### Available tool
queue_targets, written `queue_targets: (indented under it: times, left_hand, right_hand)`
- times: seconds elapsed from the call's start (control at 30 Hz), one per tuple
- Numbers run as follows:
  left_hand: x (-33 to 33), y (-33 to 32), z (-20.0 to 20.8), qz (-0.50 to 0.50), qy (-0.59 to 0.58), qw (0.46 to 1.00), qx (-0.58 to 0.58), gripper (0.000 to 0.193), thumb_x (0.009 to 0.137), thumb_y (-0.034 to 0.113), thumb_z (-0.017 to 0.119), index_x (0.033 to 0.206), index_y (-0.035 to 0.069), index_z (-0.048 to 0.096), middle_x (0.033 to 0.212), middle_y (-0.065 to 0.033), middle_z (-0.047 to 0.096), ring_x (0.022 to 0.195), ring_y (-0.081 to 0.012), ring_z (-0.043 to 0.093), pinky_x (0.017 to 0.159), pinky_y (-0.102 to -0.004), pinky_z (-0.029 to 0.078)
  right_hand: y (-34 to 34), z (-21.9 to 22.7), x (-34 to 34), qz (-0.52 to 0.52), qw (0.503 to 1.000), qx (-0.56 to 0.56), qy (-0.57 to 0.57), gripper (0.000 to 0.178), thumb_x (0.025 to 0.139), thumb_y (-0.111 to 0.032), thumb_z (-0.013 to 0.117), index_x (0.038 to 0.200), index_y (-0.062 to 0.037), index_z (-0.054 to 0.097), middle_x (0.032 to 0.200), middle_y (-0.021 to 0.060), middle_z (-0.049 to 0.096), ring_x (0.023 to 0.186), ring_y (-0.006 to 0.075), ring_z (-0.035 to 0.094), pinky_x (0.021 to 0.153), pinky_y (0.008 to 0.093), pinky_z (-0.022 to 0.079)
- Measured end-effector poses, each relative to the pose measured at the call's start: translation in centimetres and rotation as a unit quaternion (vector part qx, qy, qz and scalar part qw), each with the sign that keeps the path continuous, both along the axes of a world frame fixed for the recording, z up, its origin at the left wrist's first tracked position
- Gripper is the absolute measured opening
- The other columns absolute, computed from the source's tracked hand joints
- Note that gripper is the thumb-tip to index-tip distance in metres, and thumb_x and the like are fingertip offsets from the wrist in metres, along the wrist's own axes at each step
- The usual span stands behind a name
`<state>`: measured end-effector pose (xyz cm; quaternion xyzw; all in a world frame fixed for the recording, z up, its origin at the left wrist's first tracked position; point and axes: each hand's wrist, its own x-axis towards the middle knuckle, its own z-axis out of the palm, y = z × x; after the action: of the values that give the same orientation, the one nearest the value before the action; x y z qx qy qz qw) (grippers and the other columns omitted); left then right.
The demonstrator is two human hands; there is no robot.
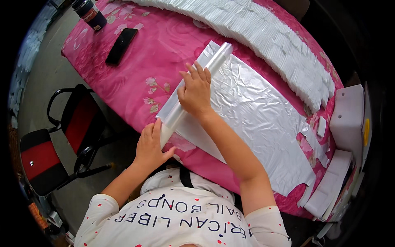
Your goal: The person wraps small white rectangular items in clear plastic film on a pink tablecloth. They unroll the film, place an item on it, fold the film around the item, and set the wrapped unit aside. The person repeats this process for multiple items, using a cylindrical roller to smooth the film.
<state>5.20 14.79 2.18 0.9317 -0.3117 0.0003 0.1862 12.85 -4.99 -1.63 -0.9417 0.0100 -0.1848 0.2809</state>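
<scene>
A large sheet of shiny silver-white plastic film [257,111] lies wrinkled over the pink flowered tablecloth [135,84]. Along its left side, the film forms a narrow roll [217,61] that runs slantwise from the far end toward me. My right hand [196,91] presses on the middle of the roll, fingers stretched across it. At the roll's near end rests my left hand [150,145], its fingers extended and the thumb spread to the right. A flat strip of film shows just left of the roll.
Long rows of stacked white folded pieces [263,37] line the far side. A black phone [121,46] and a dark jar [89,15] are at the far left. White boxes [347,119] and film scraps [316,142] sit at the right. A red-black chair [43,160] stands left.
</scene>
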Motion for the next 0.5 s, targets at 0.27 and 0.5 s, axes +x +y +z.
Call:
queue_targets:
  times: [0.27,0.5]
  left_hand:
    - [1.6,1.5,0.6,0.031,0.667,0.673,-0.32,0.073,0.071,0.019,0.07,0.132,-0.003,0.037,0.108,-0.0153,0.059,0.084,-0.0189,0.064,0.077,-0.0309,0.051]
    - [0.9,-0.4,0.8,-0.065,0.823,0.435,-0.359,0.081,0.073,0.046,0.065,0.127,-0.008,0.037,0.108,-0.0214,0.059,0.077,-0.0209,0.064,0.068,-0.0305,0.053]
  right_hand:
    - [0.6,0.4,-1.3,-0.129,0.757,0.639,-0.051,0.076,0.075,-0.013,0.061,0.134,0.006,0.018,0.127,0.0243,0.037,0.112,0.0296,0.046,0.095,0.0404,0.039]
    - [-3.1,5.8,-5.1,-0.072,0.584,0.807,-0.05,0.052,0.076,-0.016,0.068,0.114,-0.0011,0.036,0.089,0.0112,0.054,0.074,0.0165,0.058,0.066,0.031,0.051]
